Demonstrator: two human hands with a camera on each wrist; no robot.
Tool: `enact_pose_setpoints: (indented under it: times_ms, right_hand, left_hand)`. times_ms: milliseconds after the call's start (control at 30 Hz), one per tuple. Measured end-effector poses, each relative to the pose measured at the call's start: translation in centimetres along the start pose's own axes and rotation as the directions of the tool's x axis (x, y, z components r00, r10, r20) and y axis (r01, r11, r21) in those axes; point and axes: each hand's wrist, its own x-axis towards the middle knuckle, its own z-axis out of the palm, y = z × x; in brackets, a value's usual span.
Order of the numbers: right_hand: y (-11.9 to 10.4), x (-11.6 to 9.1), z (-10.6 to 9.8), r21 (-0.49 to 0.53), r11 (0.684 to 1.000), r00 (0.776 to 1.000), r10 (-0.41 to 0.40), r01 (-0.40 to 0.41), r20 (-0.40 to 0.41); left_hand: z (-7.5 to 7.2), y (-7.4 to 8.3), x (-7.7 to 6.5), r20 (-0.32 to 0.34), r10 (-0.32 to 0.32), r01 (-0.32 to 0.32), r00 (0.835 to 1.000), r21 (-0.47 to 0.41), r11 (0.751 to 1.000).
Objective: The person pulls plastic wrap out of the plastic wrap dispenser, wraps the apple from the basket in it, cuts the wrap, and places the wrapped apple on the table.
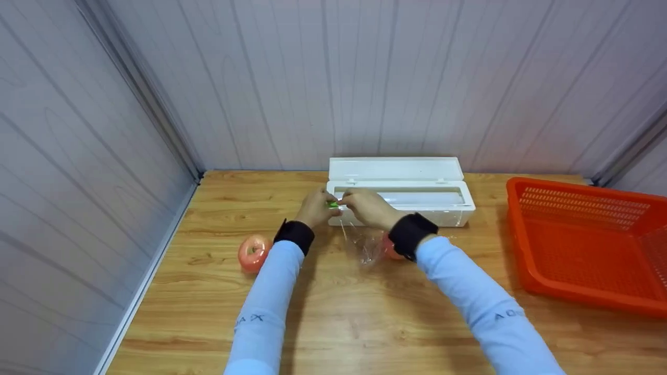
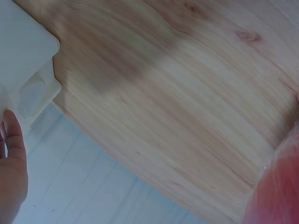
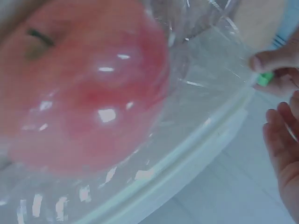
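My left hand (image 1: 317,207) pinches a small green slider (image 1: 332,204) at the left end of a white cling film dispenser (image 1: 401,216). Right beside it is my right hand (image 1: 371,207), its fingertips near the slider; the right wrist view shows those fingers (image 3: 279,140) loosely bent. Clear cling film (image 1: 367,250) hangs from the dispenser's front toward the table. It covers a red apple (image 3: 93,93), which my right wrist partly hides in the head view. The dispenser's lid (image 1: 396,169) stands raised, and a pale roll (image 1: 417,198) lies inside.
Another red apple (image 1: 254,252), shiny with film, sits on the wooden table (image 1: 198,312) beside my left forearm. An orange plastic basket (image 1: 526,255) stands at the right. Panelled walls (image 1: 312,78) close off the back and both sides.
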Motion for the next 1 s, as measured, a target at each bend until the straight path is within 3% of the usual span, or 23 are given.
enact_pose_setpoints:
  times_ms: [167,400,767,1000]
  right_hand:
    - [0.2,1.7,1.6,-0.081,0.996,0.998,-0.033,0.037,0.047]
    - [0.5,2.6,2.6,-0.216,0.974,0.996,-0.082,0.072,-0.035]
    - [0.2,4.0,2.8,-0.201,0.978,0.996,0.038,-0.054,-0.085]
    - [0.7,3.5,2.5,-0.152,0.985,0.993,0.069,-0.083,-0.099]
  left_hand:
    - [0.2,0.4,0.0,-0.005,0.061,-0.061,0.998,0.004,0.998]
    - [0.3,0.4,0.0,-0.044,0.079,-0.078,0.996,0.032,0.996]
    - [0.0,-0.2,0.3,-0.071,0.072,-0.071,0.995,0.009,0.997]
    - [-0.2,0.1,0.1,0.002,0.0,0.0,1.0,0.057,0.998]
